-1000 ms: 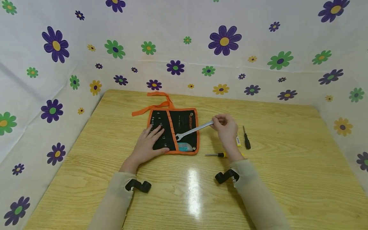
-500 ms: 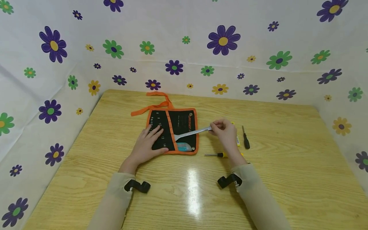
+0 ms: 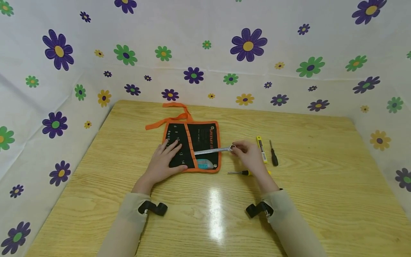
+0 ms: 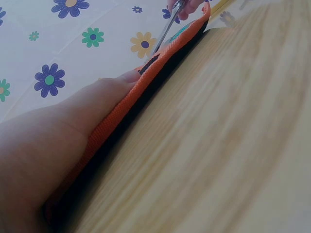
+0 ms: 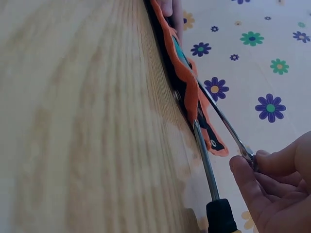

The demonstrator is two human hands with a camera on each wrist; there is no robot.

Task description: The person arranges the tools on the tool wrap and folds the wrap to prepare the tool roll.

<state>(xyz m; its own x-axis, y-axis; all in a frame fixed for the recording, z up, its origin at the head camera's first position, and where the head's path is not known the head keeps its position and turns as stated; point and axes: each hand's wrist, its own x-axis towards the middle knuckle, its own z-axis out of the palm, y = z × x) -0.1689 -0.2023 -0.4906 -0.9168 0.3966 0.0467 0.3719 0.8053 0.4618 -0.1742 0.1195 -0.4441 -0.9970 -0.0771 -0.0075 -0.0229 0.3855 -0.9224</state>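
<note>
A black tool pouch [image 3: 202, 134] with orange edging lies spread on the table, numbers printed along its pocket side. My left hand [image 3: 162, 160] rests flat on that pocket side, fingers spread; the left wrist view shows its thumb along the orange edge. With thumb and fingertips my right hand [image 3: 252, 155] pinches the ring end of a silver combination wrench [image 3: 212, 151]. The wrench's other end is hidden at the pocket's orange rim. Beside it a teal-and-grey utility knife [image 3: 205, 164] pokes out of a pocket.
Right of the pouch lie a yellow slim pack [image 3: 261, 149], a black-handled screwdriver [image 3: 274, 157] and a yellow-and-black screwdriver [image 3: 245, 173], partly under my right wrist. Orange tie straps [image 3: 179, 116] trail behind the pouch. A flowered cloth [image 3: 218, 46] stands behind the table.
My right hand has moved left and slightly down with the wrench, whose far end has gone from lying over the pouch into the pocket opening. The left hand has stayed put.
</note>
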